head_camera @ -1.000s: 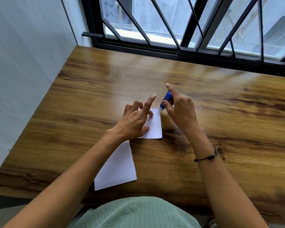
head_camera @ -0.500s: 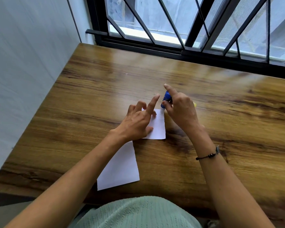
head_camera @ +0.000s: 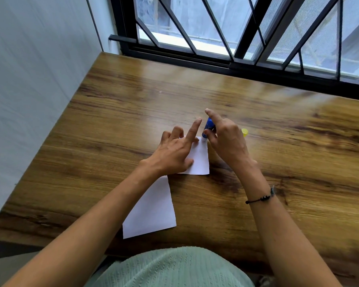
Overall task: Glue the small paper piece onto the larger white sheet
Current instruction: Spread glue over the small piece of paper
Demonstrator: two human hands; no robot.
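Near the middle of the wooden surface (head_camera: 116,125), the left hand (head_camera: 172,152) rests on the small paper (head_camera: 199,160), its middle and ring fingers bent and pressing down on the sheet while the index finger sticks out straight and lifted, pointing toward the window edge. Just beside it the right hand (head_camera: 226,139) grips a blue glue stick (head_camera: 208,127), thumb and curled fingers round the barrel, index finger raised over its top; the stick stands tilted with its lower tip touching the paper's far right corner. This paper is white, flat and roughly rectangular. A larger white sheet (head_camera: 151,210) lies toward the near edge, partly under the left forearm, its far end close to the small paper. A yellow cap (head_camera: 244,132) sits behind the right hand.
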